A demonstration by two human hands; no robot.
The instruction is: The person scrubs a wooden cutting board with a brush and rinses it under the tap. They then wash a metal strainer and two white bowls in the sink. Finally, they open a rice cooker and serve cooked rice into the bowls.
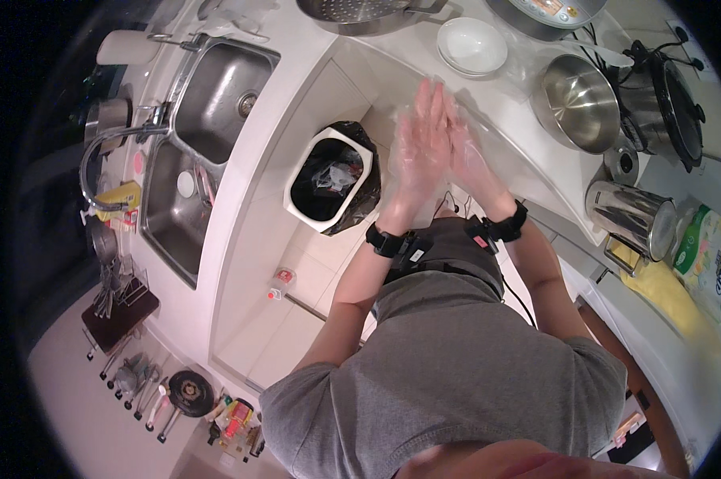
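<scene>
Both hands wear clear, loose plastic gloves and are raised in front of the body, beside the counter's edge. My left hand (pixel 469 148) is on the right, fingers stretched out, its inner edge against my right hand (pixel 423 141). The right hand shows its palm or back side upward, fingers extended; which side cannot be told. No object is seen in either hand. White bowls (pixel 472 47), one in another, stand on the counter just beyond the fingertips. A steel bowl (pixel 578 103) is further right.
A lined trash bin (pixel 370 157) stands on the floor left of the hands. Beyond it is a double steel sink (pixel 217 157). A steel colander (pixel 360 27), rice cooker (pixel 543 30), steel pot (pixel 627 215) and yellow cloth (pixel 666 293) rest on the counters. A plastic bottle (pixel 282 282) is on the floor.
</scene>
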